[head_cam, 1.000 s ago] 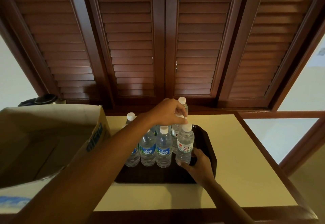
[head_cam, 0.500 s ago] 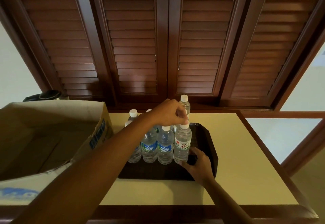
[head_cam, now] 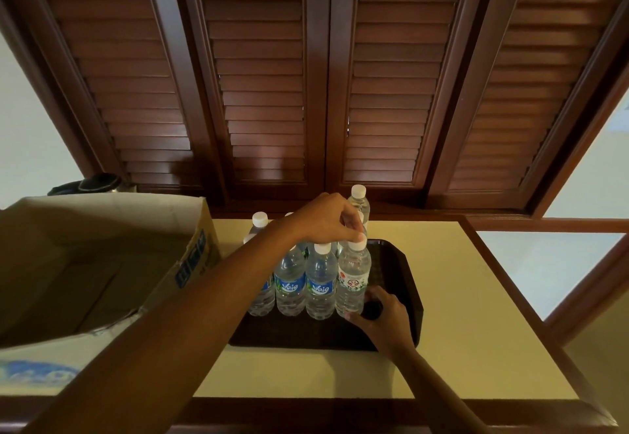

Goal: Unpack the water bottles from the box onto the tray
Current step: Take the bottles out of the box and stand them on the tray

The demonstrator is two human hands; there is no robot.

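A dark brown tray (head_cam: 403, 273) lies on the cream table top and carries several upright clear water bottles with white caps. The front row ends on the right with a white-label bottle (head_cam: 354, 278), standing against two blue-label bottles (head_cam: 320, 285). My left hand (head_cam: 325, 221) reaches over the row and pinches the white-label bottle's cap. My right hand (head_cam: 383, 318) curls around that bottle's base on the tray. More bottles stand behind, the tallest-looking one (head_cam: 359, 200) at the back. The open cardboard box (head_cam: 102, 263) stands at the left; my left arm hides part of its corner.
Dark wooden louvred shutters (head_cam: 316, 93) rise directly behind the table. A wooden rim (head_cam: 503, 284) borders the table on the right and front. A dark round object (head_cam: 88, 185) sits behind the box. Bare table surface lies right of and in front of the tray.
The white-label bottle has been drawn a little to the left, up against the blue-label bottles. Both hands stay on it.
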